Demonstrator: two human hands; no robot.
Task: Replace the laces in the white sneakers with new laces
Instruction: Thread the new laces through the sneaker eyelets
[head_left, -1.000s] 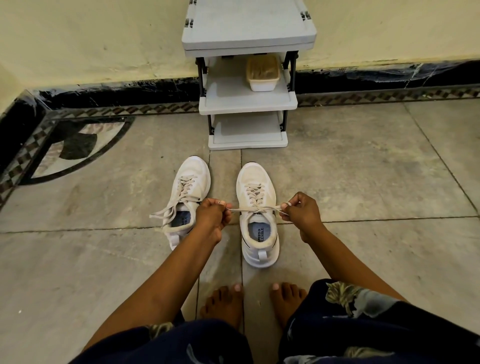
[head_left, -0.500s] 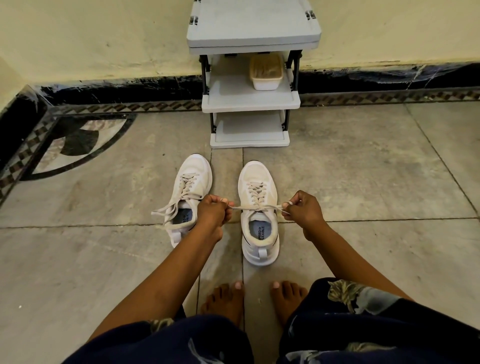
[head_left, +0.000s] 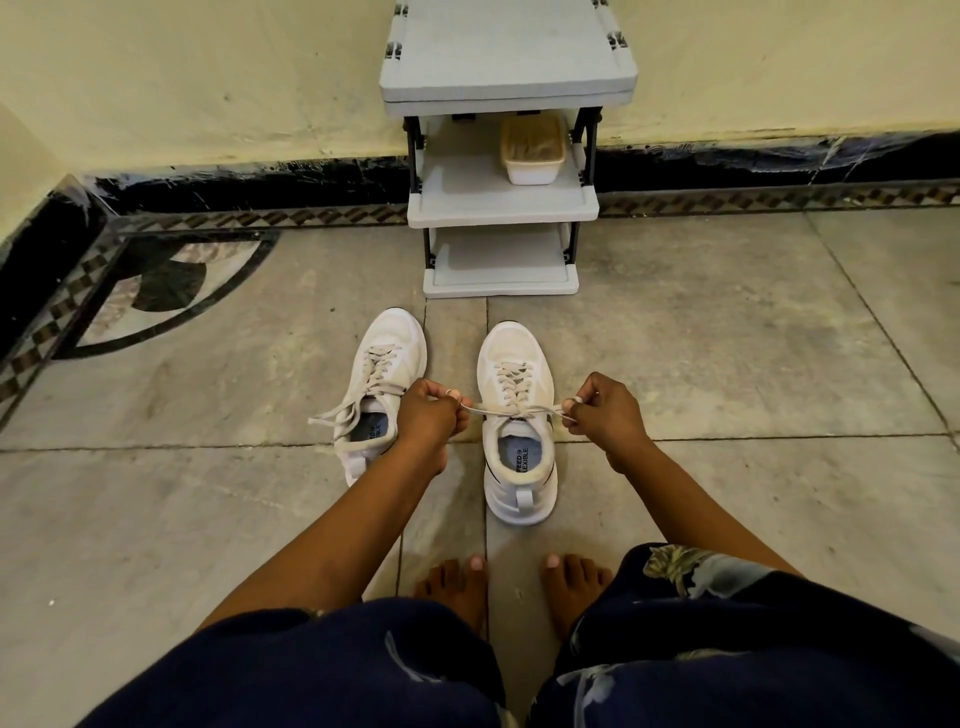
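A pale lace (head_left: 511, 410) is pulled tight across the top of a white sneaker (head_left: 514, 348) in the middle of the frame. The left hand (head_left: 423, 418) pinches one end and the right hand (head_left: 608, 415) pinches the other, with fingers (head_left: 584, 399) curled around it on each side of the shoe. A second white sneaker (head_left: 392, 338) sits just left, partly behind the left hand. Its loose lace ends (head_left: 332, 415) flop out to the left. Both shoes stand on a gray tile floor (head_left: 727, 364). Two bare feet (head_left: 457, 587) are near the bottom. A gray shoe rack (head_left: 506, 67) stands at the top against the wall, with a small tub (head_left: 532, 156) on its middle shelf.
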